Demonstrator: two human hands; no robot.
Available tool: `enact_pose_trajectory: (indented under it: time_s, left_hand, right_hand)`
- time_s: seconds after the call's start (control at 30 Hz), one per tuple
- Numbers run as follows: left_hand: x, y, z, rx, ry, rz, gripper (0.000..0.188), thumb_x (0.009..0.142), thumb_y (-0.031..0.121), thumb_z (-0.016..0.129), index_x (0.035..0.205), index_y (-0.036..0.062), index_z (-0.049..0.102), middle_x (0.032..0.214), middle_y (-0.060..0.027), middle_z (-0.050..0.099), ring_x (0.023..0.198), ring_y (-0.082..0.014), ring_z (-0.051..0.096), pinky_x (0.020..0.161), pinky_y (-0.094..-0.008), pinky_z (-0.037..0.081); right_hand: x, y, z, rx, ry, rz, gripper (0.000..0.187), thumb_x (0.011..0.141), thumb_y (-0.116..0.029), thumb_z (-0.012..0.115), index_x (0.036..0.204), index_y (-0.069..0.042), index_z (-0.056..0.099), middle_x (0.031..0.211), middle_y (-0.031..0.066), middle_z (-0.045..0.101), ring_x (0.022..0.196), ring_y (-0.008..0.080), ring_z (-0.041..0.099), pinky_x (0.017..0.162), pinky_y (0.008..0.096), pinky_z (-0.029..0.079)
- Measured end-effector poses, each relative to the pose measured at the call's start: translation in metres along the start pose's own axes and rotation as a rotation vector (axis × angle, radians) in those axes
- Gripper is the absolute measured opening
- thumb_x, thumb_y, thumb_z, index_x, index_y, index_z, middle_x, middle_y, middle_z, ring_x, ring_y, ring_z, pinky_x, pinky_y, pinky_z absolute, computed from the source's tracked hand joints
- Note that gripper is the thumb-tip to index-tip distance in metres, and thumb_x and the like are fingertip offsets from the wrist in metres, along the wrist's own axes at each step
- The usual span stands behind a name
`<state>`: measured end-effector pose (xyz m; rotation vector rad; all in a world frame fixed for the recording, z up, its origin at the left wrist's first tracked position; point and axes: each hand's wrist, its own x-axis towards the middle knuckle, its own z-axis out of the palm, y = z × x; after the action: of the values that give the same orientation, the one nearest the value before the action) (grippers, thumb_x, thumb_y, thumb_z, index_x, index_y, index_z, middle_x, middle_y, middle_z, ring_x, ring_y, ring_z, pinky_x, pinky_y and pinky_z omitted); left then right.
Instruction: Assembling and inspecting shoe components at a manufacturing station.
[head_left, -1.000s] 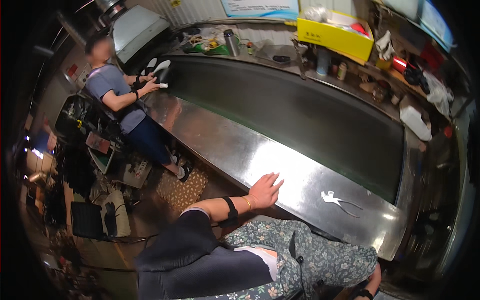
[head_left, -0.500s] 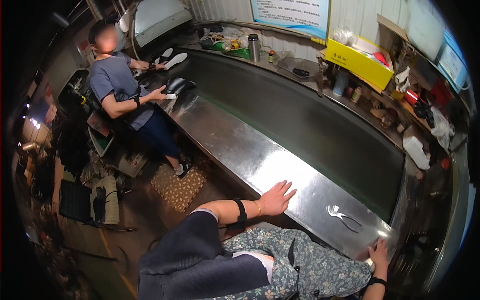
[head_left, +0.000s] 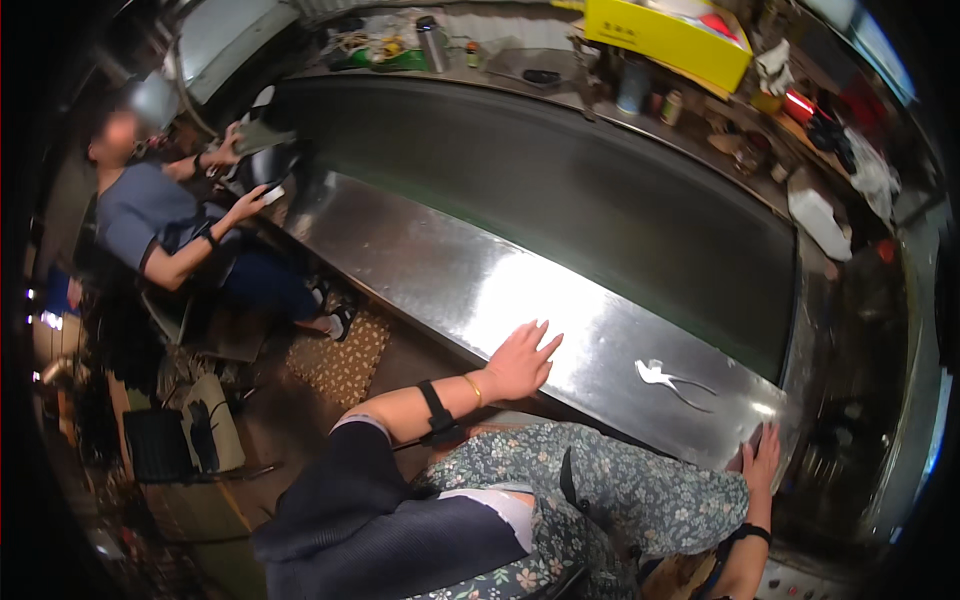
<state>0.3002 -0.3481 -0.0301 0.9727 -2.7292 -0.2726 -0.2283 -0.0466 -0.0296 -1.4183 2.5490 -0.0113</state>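
Note:
My left hand (head_left: 522, 362) rests with spread fingers on the near edge of a shiny metal work table (head_left: 400, 232), holding nothing. At the right end of that table lies my right hand (head_left: 762, 462), its fingers stretched out along the corner and nothing visible in them. Between my hands, nearer the right one, a pair of metal pincers (head_left: 672, 382) lies on the metal with its handles pointing right. Neither hand touches it.
A dark conveyor belt (head_left: 500, 170) runs behind the metal strip. On the left a seated co-worker (head_left: 160, 215) handles dark, shoe-like pieces. Along the far ledge stand a steel thermos (head_left: 431, 45), a yellow box (head_left: 665, 45) and a white bottle (head_left: 820, 222). A chair (head_left: 210, 425) stands lower left.
The view has shifted, so the table sits higher and the co-worker further left. The co-worker's hands have moved over the dark pieces. My hands keep their places, and the pincers lie still.

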Motion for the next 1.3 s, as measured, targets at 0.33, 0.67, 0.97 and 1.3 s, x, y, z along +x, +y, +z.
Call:
enact_pose_trajectory:
  time_s: [0.33, 0.67, 0.97, 1.3]
  left_hand:
    - [0.086, -0.048, -0.003, 0.094, -0.042, -0.174, 0.065, 0.098, 0.040, 0.046, 0.148, 0.0010, 0.035, 0.156, -0.0312, 0.020, 0.147, -0.0439, 0.018, 0.120, -0.0513, 0.017]
    - [0.083, -0.040, -0.011, 0.093, -0.098, -0.202, 0.066, 0.102, 0.043, 0.036, 0.151, -0.0005, 0.029, 0.157, -0.0327, 0.015, 0.148, -0.0445, 0.013, 0.120, -0.0524, 0.012]
    - [0.092, -0.048, 0.003, -0.053, -0.066, -0.230, 0.053, 0.084, 0.026, 0.066, 0.125, -0.0067, 0.056, 0.150, -0.0318, 0.026, 0.141, -0.0486, 0.024, 0.117, -0.0510, 0.024]
    - [0.096, -0.045, 0.010, 0.188, -0.086, -0.222, 0.068, 0.098, 0.041, 0.046, 0.150, 0.0003, 0.032, 0.157, -0.0303, 0.018, 0.148, -0.0425, 0.014, 0.121, -0.0512, 0.012]
  right_hand:
    - [-0.013, 0.032, 0.034, -0.165, 0.077, 0.124, 0.065, 0.101, -0.040, 0.046, 0.155, -0.009, 0.027, 0.162, 0.0203, 0.018, 0.148, 0.0392, 0.017, 0.121, 0.0469, 0.013]
    - [-0.009, 0.052, 0.047, -0.244, 0.183, 0.075, 0.064, 0.103, -0.043, 0.042, 0.155, -0.009, 0.026, 0.161, 0.0193, 0.020, 0.146, 0.0394, 0.023, 0.120, 0.0463, 0.017]
    - [-0.016, 0.032, 0.042, -0.161, 0.195, 0.088, 0.061, 0.093, -0.027, 0.057, 0.143, 0.005, 0.042, 0.152, 0.0249, 0.035, 0.143, 0.0387, 0.029, 0.119, 0.0452, 0.021]
    - [-0.018, 0.011, 0.028, -0.078, 0.192, 0.188, 0.065, 0.099, -0.045, 0.049, 0.153, -0.013, 0.032, 0.161, 0.0162, 0.023, 0.148, 0.0364, 0.020, 0.120, 0.0496, 0.015]
